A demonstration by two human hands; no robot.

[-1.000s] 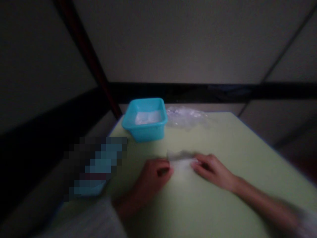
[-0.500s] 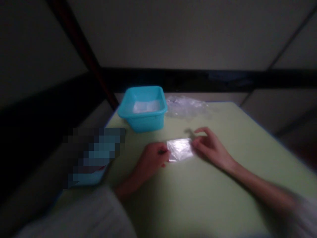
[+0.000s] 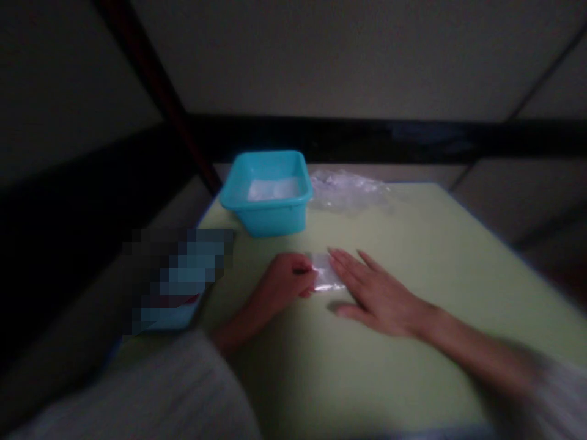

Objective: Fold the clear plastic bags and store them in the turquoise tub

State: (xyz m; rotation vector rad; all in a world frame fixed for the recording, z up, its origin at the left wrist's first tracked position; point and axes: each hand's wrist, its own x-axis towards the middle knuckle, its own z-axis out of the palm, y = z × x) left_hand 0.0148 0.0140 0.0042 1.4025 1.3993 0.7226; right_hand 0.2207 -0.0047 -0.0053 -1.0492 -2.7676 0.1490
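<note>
A small clear plastic bag [image 3: 324, 276] lies flat on the pale green table [image 3: 413, 256]. My left hand [image 3: 287, 284] is curled, its fingers pinching the bag's left edge. My right hand [image 3: 373, 293] lies flat with fingers stretched out, palm down, covering the bag's right part. Only a strip of the bag shows between the two hands.
A turquoise plastic tub [image 3: 268, 190] with something white inside stands at the table's far left. Beside it on the right lies a heap of clear plastic bags [image 3: 348, 189]. A blurred-out blue object [image 3: 177, 278] sits at the left edge. Dim light; dark walls behind.
My right hand let go of the bag's right edge and came down flat on top of it. The bag went from lifted to pressed on the table. My left hand kept its pinch.
</note>
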